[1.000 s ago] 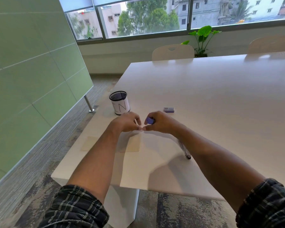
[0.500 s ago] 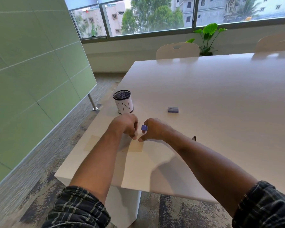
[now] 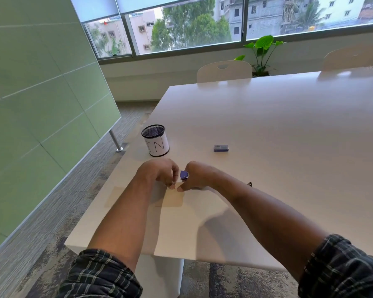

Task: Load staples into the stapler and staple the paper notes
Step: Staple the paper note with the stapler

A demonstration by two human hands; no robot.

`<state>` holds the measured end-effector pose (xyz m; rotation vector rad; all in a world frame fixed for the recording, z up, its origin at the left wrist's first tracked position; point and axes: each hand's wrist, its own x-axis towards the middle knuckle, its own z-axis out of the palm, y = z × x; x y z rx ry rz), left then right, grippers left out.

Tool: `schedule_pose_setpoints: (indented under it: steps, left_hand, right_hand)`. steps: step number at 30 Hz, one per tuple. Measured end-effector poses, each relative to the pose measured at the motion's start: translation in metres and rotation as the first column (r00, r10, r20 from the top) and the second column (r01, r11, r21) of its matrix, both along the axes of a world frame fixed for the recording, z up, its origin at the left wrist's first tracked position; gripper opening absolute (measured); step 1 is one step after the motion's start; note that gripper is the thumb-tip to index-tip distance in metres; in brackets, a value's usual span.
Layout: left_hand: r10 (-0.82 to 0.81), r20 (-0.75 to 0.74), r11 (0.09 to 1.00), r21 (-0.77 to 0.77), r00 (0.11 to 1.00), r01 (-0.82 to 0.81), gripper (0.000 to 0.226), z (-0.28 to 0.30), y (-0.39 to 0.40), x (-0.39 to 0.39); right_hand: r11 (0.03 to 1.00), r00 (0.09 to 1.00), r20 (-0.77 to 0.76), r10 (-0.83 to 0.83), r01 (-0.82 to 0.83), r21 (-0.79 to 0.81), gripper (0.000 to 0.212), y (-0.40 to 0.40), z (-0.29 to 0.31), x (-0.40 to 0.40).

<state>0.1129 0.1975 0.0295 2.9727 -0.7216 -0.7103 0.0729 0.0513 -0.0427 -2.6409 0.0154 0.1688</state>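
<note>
Since approx. 1 s ago: both hands drawn nearer the bench's (image 3: 289,130) near-left corner, over the paper notes; stapler (image 3: 184,175) turned so more purple body is seen. Judged: positioning for stapling, not loading.

Right hand (image 3: 199,176): fingers curled round stapler, thumb tip pressed down at note edge. Left hand (image 3: 159,172): fingers curled, a note edge apparently pinched; contact partly hidden.

Count: 1 stapler; 1 staple box (image 3: 221,148), well apart toward bench centre; 2 notes seen: 1 under hands (image 3: 173,200), 1 by left edge (image 3: 114,196); 1 mesh cup (image 3: 156,140) marked "IN"; 1 dark object (image 3: 250,184) behind right forearm, unidentified.
</note>
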Motion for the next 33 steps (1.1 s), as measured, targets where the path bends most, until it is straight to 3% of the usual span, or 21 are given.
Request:
schedule_pose_setpoints:
  steps: [5, 11, 13, 15, 18, 20, 22, 25, 29, 33]
  left_hand:
    - [-0.028, -0.030, 0.998, -0.064, 0.999, 0.026, 0.021, -0.003, -0.004, 0.006]
    - [-0.053, 0.000, 0.957, -0.287, 0.999, 0.051, 0.018, 0.002, -0.017, 0.012]
    - [-0.042, -0.024, 0.864, -0.503, 0.999, 0.024, 0.023, 0.003, -0.022, 0.014]
    - [0.006, -0.060, 0.703, -0.710, 0.998, -0.047, 0.034, 0.003, -0.026, 0.012]
    - [0.062, -0.133, 0.479, -0.866, 0.989, -0.147, 0.043, 0.000, -0.037, 0.009]
    - [0.029, -0.193, 0.389, -0.902, 0.981, -0.189, 0.040, -0.002, -0.044, 0.008]
    - [-0.014, -0.222, 0.368, -0.908, 0.975, -0.201, 0.040, -0.003, -0.050, 0.006]
    - [-0.035, -0.241, 0.344, -0.914, 0.970, -0.214, 0.041, -0.004, -0.060, 0.002]
    - [-0.019, -0.360, 0.218, -0.912, 0.933, -0.348, 0.051, -0.011, -0.071, -0.003]
    - [-0.090, -0.544, 0.237, -0.825, 0.834, -0.513, 0.051, -0.023, -0.074, -0.011]
  right_hand:
    - [0.990, 0.994, 0.023, -0.110, 0.107, 0.088, 0.052, -0.010, 0.004, 0.000]
    - [0.868, 0.973, -0.138, -0.185, 0.228, 0.442, 0.030, -0.045, 0.030, -0.009]
    - [0.779, 0.969, -0.133, -0.207, 0.245, 0.577, 0.021, -0.057, 0.036, -0.016]
    - [0.661, 0.961, -0.115, -0.251, 0.257, 0.705, 0.014, -0.068, 0.039, -0.021]
    - [0.515, 0.945, -0.109, -0.309, 0.263, 0.816, 0.017, -0.080, 0.042, -0.027]
    - [0.464, 0.936, -0.099, -0.339, 0.258, 0.847, 0.021, -0.085, 0.043, -0.032]
    - [0.431, 0.924, -0.084, -0.374, 0.253, 0.866, 0.025, -0.091, 0.043, -0.036]
    - [0.420, 0.912, -0.038, -0.408, 0.224, 0.879, 0.015, -0.095, 0.045, -0.038]
    - [0.413, 0.845, 0.090, -0.527, 0.163, 0.896, 0.017, -0.095, 0.051, -0.038]
    - [0.460, 0.737, 0.220, -0.639, 0.137, 0.878, 0.012, -0.099, 0.056, -0.037]
